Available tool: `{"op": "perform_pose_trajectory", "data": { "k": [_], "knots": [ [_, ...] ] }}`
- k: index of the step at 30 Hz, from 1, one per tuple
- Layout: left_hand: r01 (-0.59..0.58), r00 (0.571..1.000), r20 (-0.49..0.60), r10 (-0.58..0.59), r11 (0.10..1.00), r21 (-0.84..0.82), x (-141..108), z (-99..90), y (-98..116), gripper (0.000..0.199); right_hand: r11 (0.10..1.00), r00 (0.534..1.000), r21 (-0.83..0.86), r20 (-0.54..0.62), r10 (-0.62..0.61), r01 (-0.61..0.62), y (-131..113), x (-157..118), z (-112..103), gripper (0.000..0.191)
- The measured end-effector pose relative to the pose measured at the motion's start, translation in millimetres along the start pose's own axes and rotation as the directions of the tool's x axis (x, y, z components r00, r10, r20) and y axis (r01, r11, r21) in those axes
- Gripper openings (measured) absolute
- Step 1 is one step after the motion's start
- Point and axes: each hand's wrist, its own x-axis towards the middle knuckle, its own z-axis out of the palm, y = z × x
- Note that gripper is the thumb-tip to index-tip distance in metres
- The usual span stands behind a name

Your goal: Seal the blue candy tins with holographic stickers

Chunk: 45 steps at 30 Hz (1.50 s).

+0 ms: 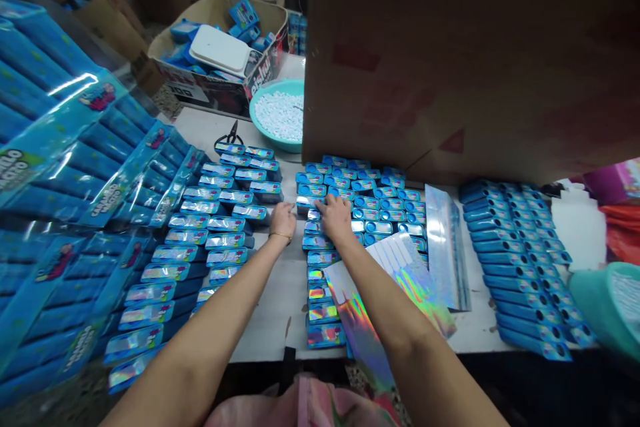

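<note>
My left hand (283, 221) is closed, its fingers curled together just left of the middle block of boxes; whatever is in them is too small to make out. My right hand (336, 215) reaches over that block, fingers bent and pressed on the end of a small blue box (307, 202) with a shiny silver strip on top. Around it stand rows of similar blue boxes (378, 227), some with silver strips, some with bare oval tops. Under my right forearm lies a rainbow-shiny sticker sheet (360, 303) across the boxes.
Boxes with silver strips (187, 220) stand left; more boxes (515, 267) stand right beside shiny sheets (445, 247). A large carton (450, 60) blocks the back right. Behind are black snips (230, 137), a teal bowl (279, 113) of white pellets and an open carton (200, 90). Wrapped packs (75, 147) rise left.
</note>
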Motion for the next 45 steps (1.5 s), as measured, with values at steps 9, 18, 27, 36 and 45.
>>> {"op": "perform_pose_trajectory", "data": {
  "k": [9, 18, 27, 36, 45],
  "knots": [
    [-0.467, 0.850, 0.374, 0.371, 0.859, 0.208, -86, 70.3, 114, 0.032, 0.904, 0.880, 0.389, -0.349, 0.323, -0.177, 178, -110, -42, 0.038],
    [-0.416, 0.871, 0.400, 0.284, 0.860, 0.295, -114, 141.1, 140, 0.016, 0.995, 0.998, -0.096, 0.052, -0.022, 0.027, 198, -129, -28, 0.034],
    [-0.412, 0.880, 0.375, 0.292, 0.863, 0.294, -118, 140.9, 139, 0.016, 0.980, 0.983, -0.081, -0.005, -0.184, 0.183, 214, -159, -25, 0.031],
    [-0.342, 0.892, 0.366, 0.266, 0.926, 0.160, -115, 141.8, 136, 0.013, 0.978, 0.992, 0.189, -0.066, 0.106, -0.092, 169, -157, -157, 0.014],
    [0.288, 0.913, 0.408, 0.011, 0.689, -0.665, -106, 80.3, 136, 0.048, 0.356, 0.868, 0.831, 0.268, 0.418, -0.428, 132, -93, -107, 0.021]
  ]
}}
